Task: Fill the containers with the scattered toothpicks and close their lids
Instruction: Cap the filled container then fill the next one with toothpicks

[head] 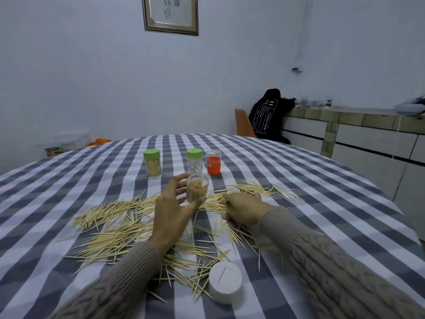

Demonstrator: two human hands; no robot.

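The person's left hand [171, 210] holds a small clear plastic jar [197, 190], lidless and already packed with upright toothpicks, the thumb and fingers curled round its sides; I take it the jar is kept steady and mouth-up so more sticks can be dropped straight in; the right hand [243, 210] lies low on the grey-and-white checked tablecloth [322, 203], fingers bent down onto the scattered pale wooden toothpicks [110, 240], seemingly gathering a pinch, though whether any are actually gripped I cannot tell from here; the loose sticks lie fanned across the cloth around both wrists and out to the right; a white round plastic lid [225, 281] rests near the table's front edge, well apart from the held jar, probably its cap set aside until filling ends; further back stand a green-lidded clear jar full of toothpicks [152, 162], a second green-lidded clear jar that looks nearly empty [194, 160], and just beside it a clear jar with orange-red contents [213, 162]; much of the pile remains, so the job looks well short of done.
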